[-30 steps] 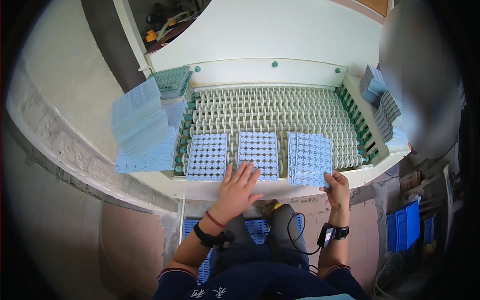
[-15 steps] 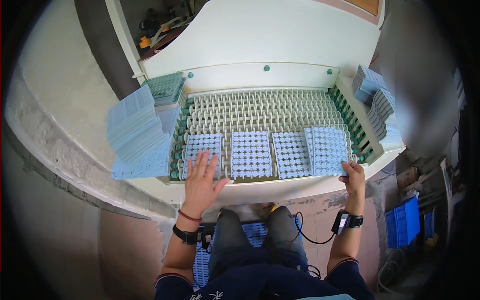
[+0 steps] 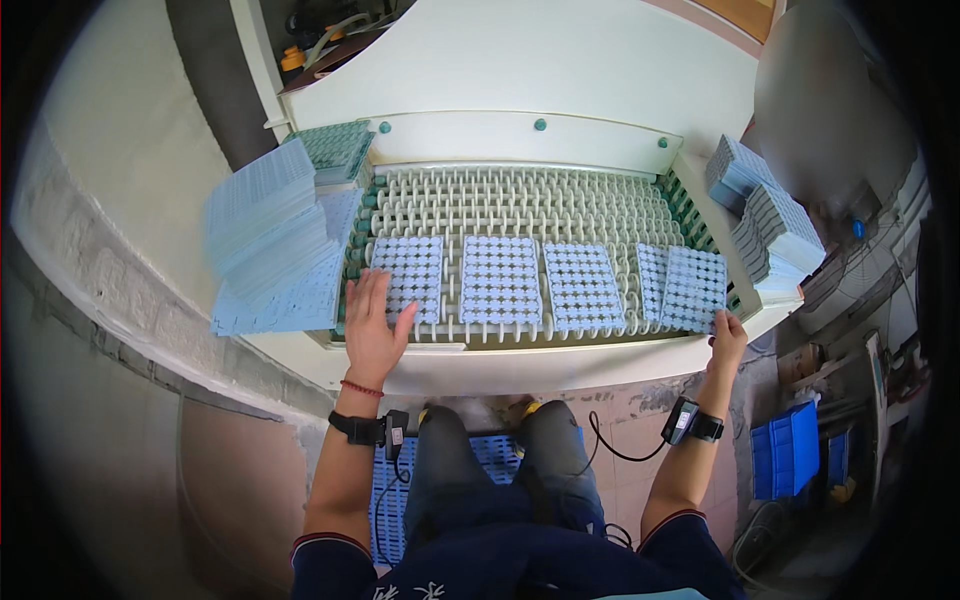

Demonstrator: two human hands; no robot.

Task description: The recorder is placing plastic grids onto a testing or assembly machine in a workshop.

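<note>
Had my right grip (image 3: pixel 728 338) pinched on the 5 o'clock corner of a thin pale-blue panel (image 3: pixel 696 288), a flat rectangle with neat rows of holes; looked kinda plasticky, but I couldn't say for sure. It sat at that grip's 11 o'clock, overlapping a second panel (image 3: pixel 652 275) on its 9 o'clock side. Three more holey panels (image 3: pixel 502 280) lay flat further toward 9, on white ringed rollers (image 3: pixel 520 195). My left grip (image 3: pixel 375 335) was spread loose, with the leftmost panel (image 3: pixel 415 272) at its 1 o'clock; couldn't tell if they touched.
</note>
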